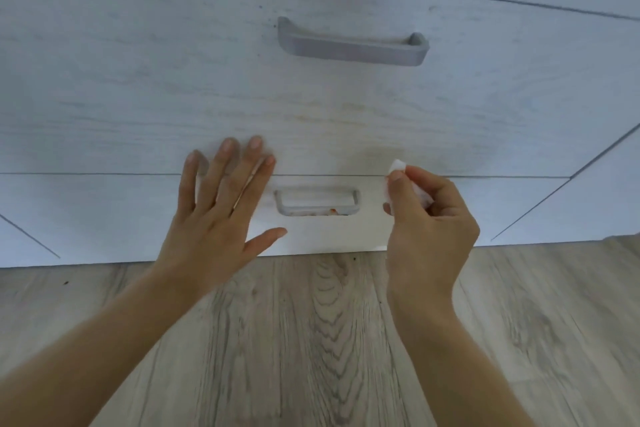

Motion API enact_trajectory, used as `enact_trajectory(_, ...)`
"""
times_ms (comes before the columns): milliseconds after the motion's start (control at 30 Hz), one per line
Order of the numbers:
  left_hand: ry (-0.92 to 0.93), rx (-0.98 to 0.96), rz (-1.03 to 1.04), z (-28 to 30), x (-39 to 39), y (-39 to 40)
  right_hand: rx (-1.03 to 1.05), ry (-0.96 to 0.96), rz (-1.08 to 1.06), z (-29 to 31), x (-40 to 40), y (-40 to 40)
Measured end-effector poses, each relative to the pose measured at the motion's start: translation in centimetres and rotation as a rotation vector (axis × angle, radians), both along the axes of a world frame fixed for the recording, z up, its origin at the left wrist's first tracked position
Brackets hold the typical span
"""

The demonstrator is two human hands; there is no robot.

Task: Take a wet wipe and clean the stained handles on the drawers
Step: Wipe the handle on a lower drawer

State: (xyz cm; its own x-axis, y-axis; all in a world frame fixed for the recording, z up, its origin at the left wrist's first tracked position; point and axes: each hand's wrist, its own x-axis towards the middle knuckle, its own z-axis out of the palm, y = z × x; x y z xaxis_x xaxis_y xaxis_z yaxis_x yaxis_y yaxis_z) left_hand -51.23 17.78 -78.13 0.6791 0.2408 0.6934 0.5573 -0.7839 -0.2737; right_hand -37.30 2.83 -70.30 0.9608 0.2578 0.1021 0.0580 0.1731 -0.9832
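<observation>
In the lower middle of the frame the bottom drawer (329, 236) carries a pale handle (317, 202) with an orange-red stain (333, 211) along its lower edge. The left hand (221, 211) lies flat on the drawer fronts just left of that handle, fingers (225, 163) straight and spread, holding nothing. To the right of the handle, the right hand (429, 218) pinches a bunched white wet wipe (398, 166) between thumb and curled fingers; the wipe is near the handle but not touching it.

The grey handle (353, 45) on the upper drawer (138, 80), above centre, shows no clear stain from here.

The wipe is balled small, so it may smear the stain along the handle's recess rather than lift it. The flat left hand may not steady the drawer enough: a firm rub could nudge it. Faint yellowish marks on the upper drawer front could be overlooked.
</observation>
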Motion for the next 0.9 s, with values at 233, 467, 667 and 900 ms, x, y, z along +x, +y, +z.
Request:
enact_trajectory(233,-0.075,-0.049,0.014,-2.4,2.2,0.0,-0.088,0.057,-0.003,-4.2,0.5,-0.9)
enact_trajectory(467,-0.121,-0.04,0.02,-3.5,2.8,0.4,-0.103,0.149,0.12,-5.4,0.6,0.8)
enact_trajectory(667,-0.136,-0.022,0.017,-3.7,3.0,0.6,-0.014,0.213,0.101,-5.5,0.1,1.5)
enact_trajectory(900,-0.136,-0.013,0.025,-3.8,3.1,0.8,0.001,0.291,0.123,-5.4,0.5,1.5)
